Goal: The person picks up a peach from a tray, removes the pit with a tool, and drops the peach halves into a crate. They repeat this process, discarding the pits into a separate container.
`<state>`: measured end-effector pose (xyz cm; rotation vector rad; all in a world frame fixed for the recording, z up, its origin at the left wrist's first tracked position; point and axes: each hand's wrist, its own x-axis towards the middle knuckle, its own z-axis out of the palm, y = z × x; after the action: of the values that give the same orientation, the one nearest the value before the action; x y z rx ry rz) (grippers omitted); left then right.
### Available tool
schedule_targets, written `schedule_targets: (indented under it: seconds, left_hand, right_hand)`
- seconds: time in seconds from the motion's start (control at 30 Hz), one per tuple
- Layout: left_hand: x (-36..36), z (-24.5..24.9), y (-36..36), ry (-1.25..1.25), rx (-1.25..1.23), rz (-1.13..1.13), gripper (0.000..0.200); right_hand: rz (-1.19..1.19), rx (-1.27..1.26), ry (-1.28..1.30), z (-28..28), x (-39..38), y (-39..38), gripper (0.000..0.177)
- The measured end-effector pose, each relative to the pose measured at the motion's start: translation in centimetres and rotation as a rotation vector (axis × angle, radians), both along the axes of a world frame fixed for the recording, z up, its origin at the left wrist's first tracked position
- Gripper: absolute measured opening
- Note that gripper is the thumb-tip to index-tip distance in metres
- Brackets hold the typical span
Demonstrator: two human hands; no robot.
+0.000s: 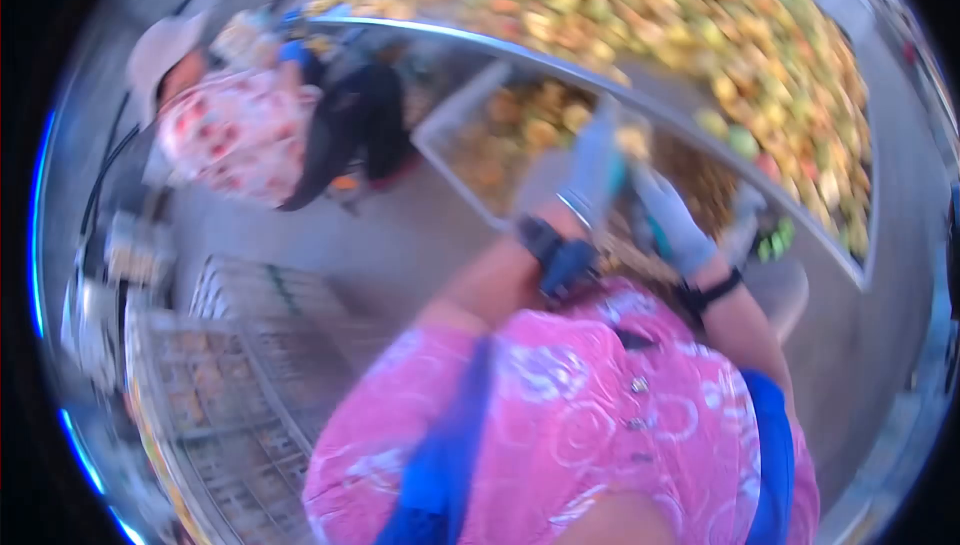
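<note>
My left hand, in a pale and teal glove with a dark band and a blue item at the wrist, reaches over a grey bin of yellow-orange fruit. A yellow fruit shows against its fingers, which look closed on it, though motion blurs them. Just right of it and lower is my right hand, gloved too, with a black wristband. Its fingers point toward that fruit; they are smeared, and whether they hold anything is unclear. Beyond both hands lies a large metal-edged table heaped with yellow, orange and green fruit.
At the upper left, another person in a patterned shirt and pale cap bends by the table. Stacked crates stand at the lower left. Small green items are right of my hands, near a pale rounded object.
</note>
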<state>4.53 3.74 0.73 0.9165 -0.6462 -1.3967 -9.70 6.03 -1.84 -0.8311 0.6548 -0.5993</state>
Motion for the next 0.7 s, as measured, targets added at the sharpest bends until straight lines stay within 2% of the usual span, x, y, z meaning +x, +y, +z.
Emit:
schedule_targets:
  seconds: [0.03, 0.07, 0.1, 0.17, 0.2, 0.27, 0.4, 0.47, 0.6, 0.67, 0.7]
  left_hand:
    - [0.4, -1.7, -1.2, 0.245, 0.042, -0.261, 0.059]
    - [-0.3, 0.4, -0.1, 0.174, 0.069, -0.233, 0.063]
    - [-1.0, -0.3, -0.4, 0.173, 0.008, -0.249, 0.061]
    - [-2.4, -1.2, -0.8, 0.187, 0.075, -0.177, 0.056]
    - [-3.2, -1.6, -0.6, 0.193, 0.081, -0.207, 0.056]
    - [-3.7, -2.1, -0.7, -0.061, -0.162, -0.069, 0.056]
    - [-4.2, -0.6, -0.2, -0.115, -0.100, -0.114, 0.053]
    - [-4.0, 0.6, -0.1, 0.024, 0.138, -0.269, 0.051]
    - [-4.4, -1.5, -1.2, -0.043, 0.015, -0.215, 0.055]
    - [-5.2, -1.9, -1.5, -0.165, -0.155, -0.131, 0.058]
    - [-5.2, -1.5, -1.5, -0.172, -0.154, -0.136, 0.058]
  right_hand:
    - [-0.070, -0.003, 0.068, 1.4, -0.3, 0.7, 0.037]
    - [-0.128, -0.008, 0.128, 2.1, -0.2, 1.3, 0.041]
    - [-0.171, 0.018, 0.142, 1.6, -0.7, 1.5, 0.041]
    - [-0.202, -0.194, 0.181, 0.6, -1.6, 1.5, 0.045]
    - [-0.231, -0.188, 0.191, 0.8, -1.8, 1.9, 0.045]
    - [-0.279, -0.277, 0.199, 0.7, -1.6, 2.0, 0.047]
    - [-0.223, -0.137, 0.088, 1.5, -2.7, 2.8, 0.048]
    - [-0.159, -0.055, 0.057, 2.3, -3.3, 3.3, 0.047]
    - [-0.222, -0.117, 0.106, 2.8, -3.4, 3.3, 0.043]
    - [-0.213, 0.024, 0.008, 2.5, -3.7, 2.8, 0.038]
    - [-0.217, 0.026, 0.001, 2.2, -3.8, 2.6, 0.038]
